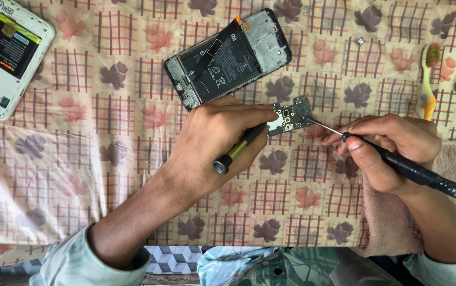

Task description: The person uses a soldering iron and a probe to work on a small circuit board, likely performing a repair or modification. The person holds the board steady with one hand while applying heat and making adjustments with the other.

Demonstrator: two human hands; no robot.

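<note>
Leaf-patterned tablecloth (132, 175), opened black phone (228, 58) above. My left hand (212, 143) pins small circuit board (290, 117), fingers closed around green-black tool (238, 149). My right hand (387, 151) grips soldering iron (397, 161); tip on board. Best: steady wrists, light contact.

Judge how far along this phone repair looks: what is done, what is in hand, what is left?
Done: the dark phone lies opened, battery exposed, its small circuit board out. In hand: the left hand pins the board with a green-handled tool; the right hand puts a soldering iron to it. Left: board not yet back inside.
</note>
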